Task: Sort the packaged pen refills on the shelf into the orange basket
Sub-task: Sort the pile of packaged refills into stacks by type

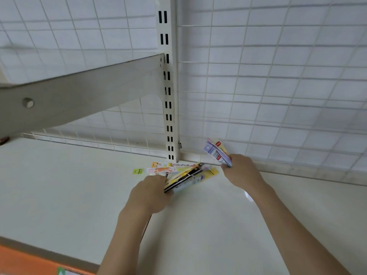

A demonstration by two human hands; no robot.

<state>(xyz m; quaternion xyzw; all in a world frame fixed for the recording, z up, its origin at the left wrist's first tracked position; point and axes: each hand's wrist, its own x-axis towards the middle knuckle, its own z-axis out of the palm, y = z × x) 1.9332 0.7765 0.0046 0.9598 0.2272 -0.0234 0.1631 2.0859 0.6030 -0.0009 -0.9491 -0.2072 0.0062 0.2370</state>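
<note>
Left hand grip holding fanned refill packets on white shelf, right hand grip holding purple-white packets by wire-grid back panel

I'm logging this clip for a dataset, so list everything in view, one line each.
shelf: one, cream, fills the lower frame
refill packs: a fanned bunch, yellow, orange, purple, mid-shelf, count unclear
second bunch of packs: few, purple and cream, raised near the back edge
green tag: one, lying left of the packs
wire grid: white, behind
slotted upright: one, centre
bracket: one, grey, left
orange edge: bottom left
left hand: grips the fanned bunch
right hand: grips the second bunch
</note>
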